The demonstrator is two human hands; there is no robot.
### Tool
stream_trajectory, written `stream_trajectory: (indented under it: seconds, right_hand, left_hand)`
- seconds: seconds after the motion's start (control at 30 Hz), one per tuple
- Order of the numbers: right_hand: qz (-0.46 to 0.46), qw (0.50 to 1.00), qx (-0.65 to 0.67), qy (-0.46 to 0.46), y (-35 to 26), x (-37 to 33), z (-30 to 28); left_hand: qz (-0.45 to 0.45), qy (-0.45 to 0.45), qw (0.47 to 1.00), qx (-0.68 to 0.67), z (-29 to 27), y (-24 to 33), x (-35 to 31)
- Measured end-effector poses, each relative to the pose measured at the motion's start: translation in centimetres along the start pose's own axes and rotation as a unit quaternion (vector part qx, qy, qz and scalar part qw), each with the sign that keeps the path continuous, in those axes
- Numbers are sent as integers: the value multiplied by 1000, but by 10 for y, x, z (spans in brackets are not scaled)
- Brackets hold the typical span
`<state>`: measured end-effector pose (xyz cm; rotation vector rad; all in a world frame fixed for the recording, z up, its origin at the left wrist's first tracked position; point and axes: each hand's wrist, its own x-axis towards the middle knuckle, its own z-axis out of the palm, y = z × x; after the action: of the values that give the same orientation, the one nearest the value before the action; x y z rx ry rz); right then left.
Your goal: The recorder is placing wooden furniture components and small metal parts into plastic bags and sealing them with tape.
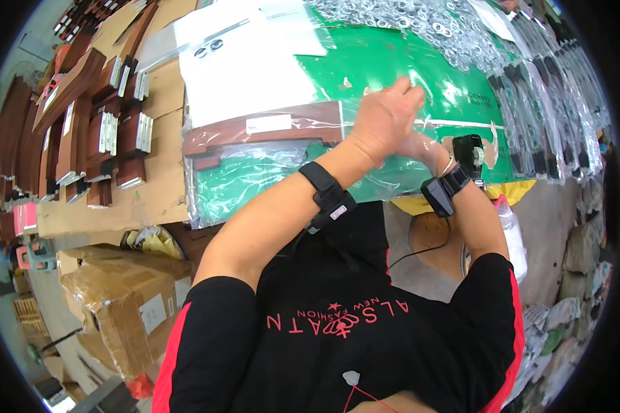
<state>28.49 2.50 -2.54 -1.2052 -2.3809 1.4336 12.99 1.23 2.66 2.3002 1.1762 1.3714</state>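
A long clear plastic bag point(234, 186) lies over the green tabletop, with a dark brown wooden piece point(310, 122) bearing a white label inside it. My left hand point(389, 113) is over the bag's right end, its fingers curled closed; whatever they pinch is hidden. Close below it, my right hand point(424, 148) lies at the same end, seen through clear film, with its fingers hidden behind my left hand and wrist. Just right of my right wrist stands a black tape dispenser point(467, 155).
White paper point(238, 76) with two dark rings lies beyond the bag. Many metal rings point(434, 27) are heaped at the back. Bagged dark parts point(541, 117) line the right side. Brown wooden pieces point(83, 138) are stacked left, above a taped cardboard box point(117, 310) on the floor.
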Motion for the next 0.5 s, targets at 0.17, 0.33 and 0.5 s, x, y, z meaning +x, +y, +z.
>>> stream_trajectory:
  seconds: [0.17,0.33,0.5]
  right_hand:
    - [-28,997,39,57,24,-3,6]
    - [-27,936,326,130,49,-17,16]
    - [-1,931,360,-61,-20,-5,-4]
  left_hand:
    - [-6,-8,1000,-14,0,5,-4]
    - [17,-48,998,-20,-19,25,-28]
    - [55,-80,995,-2,-112,17,-81]
